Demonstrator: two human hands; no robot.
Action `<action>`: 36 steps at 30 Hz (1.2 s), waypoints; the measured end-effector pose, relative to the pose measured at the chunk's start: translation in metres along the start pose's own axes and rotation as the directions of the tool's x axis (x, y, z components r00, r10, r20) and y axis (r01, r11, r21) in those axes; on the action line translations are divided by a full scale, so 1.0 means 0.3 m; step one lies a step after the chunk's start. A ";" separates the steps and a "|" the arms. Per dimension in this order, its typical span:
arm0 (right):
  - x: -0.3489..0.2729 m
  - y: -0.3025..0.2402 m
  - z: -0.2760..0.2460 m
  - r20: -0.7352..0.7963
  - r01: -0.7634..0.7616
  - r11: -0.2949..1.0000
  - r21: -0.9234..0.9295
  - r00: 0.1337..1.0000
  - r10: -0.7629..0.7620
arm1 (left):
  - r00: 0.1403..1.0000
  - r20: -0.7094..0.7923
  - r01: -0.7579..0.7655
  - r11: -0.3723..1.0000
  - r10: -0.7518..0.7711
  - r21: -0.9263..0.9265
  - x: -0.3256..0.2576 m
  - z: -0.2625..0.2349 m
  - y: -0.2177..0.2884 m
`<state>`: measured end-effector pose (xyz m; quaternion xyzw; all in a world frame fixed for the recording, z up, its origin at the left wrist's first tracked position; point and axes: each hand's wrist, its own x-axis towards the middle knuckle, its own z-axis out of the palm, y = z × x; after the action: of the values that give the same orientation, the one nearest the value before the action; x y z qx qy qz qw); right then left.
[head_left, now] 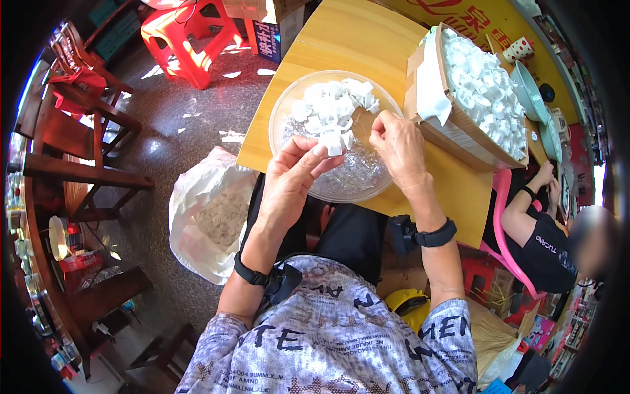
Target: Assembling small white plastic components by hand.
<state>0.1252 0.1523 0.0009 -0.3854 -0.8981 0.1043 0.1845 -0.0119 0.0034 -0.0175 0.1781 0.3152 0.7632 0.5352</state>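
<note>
Left hand (292, 172): thumb and fingers are clamped on a white piece (330, 142), apparently plastic, raised above the near part of a round, clear tub (280, 118). Right hand (400, 148): raised at the tub's right side, apart from the piece, with its fingers bent inward; whether they meet on something small cannot be told from this angle.

The tub stands on the yellow wooden bench (348, 33). Its far part holds a heap of white pieces (321, 98); its near part holds small transparent pieces (351, 174), whose exact form is too fine to establish. Just to the right of the tub, an open carton (462, 139) is filled with similar white pieces (482, 88). To the left of the bench, an open white sack (184, 210) on the floor contains pale items, not identifiable.

Assessment: the step in hand appears to be the handling of a single piece, presented by the left hand with the right hand standing near. In this inspector's judgement, the next move calls for a steady left-hand grip, the piece turned to an accessible face, and a precise fingertip approach from the right.
</note>
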 end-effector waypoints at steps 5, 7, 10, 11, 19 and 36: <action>-0.041 -0.079 -0.073 0.222 -0.280 0.733 0.620 0.958 0.179 | 0.999 -0.045 -0.005 1.000 0.004 -0.021 -0.001 0.007 0.007; -0.065 -0.093 -0.087 0.291 -0.344 0.542 0.766 0.939 0.185 | 1.000 0.006 0.015 0.999 -0.015 -0.046 0.000 0.002 0.007; -0.097 -0.118 -0.111 0.344 -0.357 0.284 0.890 0.934 0.095 | 1.000 -0.006 0.002 1.000 -0.002 -0.016 -0.009 0.002 0.008; -0.105 -0.131 -0.123 0.353 -0.366 0.169 0.915 0.930 0.105 | 1.000 -0.009 0.002 1.000 -0.002 -0.017 -0.012 0.011 0.008; -0.152 -0.145 -0.106 0.322 -0.327 0.009 0.945 0.934 0.156 | 0.998 0.000 -0.069 0.980 0.070 0.188 -0.032 0.052 0.009; -0.184 -0.195 -0.085 0.048 -0.100 0.319 0.942 0.985 0.167 | 0.999 -0.001 0.047 0.981 -0.048 0.186 -0.040 0.079 0.006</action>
<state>0.1326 0.0733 0.0295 -0.2832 -0.6315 0.6075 0.3898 0.0056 -0.0011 0.0021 0.2210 0.3886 0.7171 0.5348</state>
